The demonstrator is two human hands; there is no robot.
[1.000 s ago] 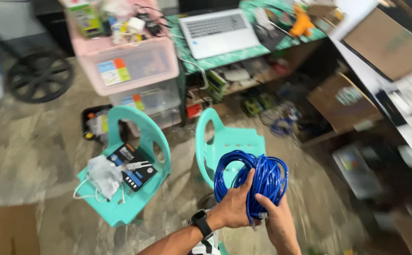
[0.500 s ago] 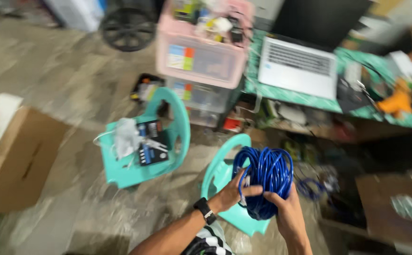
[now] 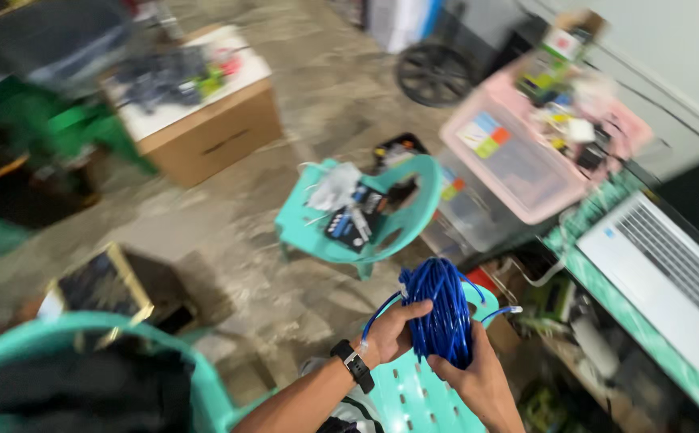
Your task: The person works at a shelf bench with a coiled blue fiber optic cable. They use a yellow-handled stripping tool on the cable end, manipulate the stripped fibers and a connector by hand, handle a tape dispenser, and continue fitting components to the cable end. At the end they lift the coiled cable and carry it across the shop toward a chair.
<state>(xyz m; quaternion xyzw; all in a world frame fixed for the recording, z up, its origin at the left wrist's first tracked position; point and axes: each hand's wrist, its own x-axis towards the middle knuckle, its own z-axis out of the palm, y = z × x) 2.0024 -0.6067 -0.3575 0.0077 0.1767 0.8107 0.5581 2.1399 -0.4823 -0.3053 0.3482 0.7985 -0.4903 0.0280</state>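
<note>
Both my hands hold a coil of blue cable (image 3: pixel 442 309) low in the middle of the head view. My left hand (image 3: pixel 393 330), with a black watch on its wrist, grips the coil's left side. My right hand (image 3: pixel 478 375) cups it from below on the right. A loose cable end sticks out to the right. The coil hangs just above the seat of a teal plastic chair (image 3: pixel 413 397).
A second teal chair (image 3: pixel 365 212) holds a white bag and small boxes. Behind it stand pink and clear storage bins (image 3: pixel 518 168). A laptop (image 3: pixel 670 273) lies on a green table at right. A cardboard box (image 3: pixel 205 120) and a wheel (image 3: pixel 433 74) sit farther back.
The view has swung left, so the chairs, bins and laptop now lie further right. My hands keep the same grip on the cable coil.
</note>
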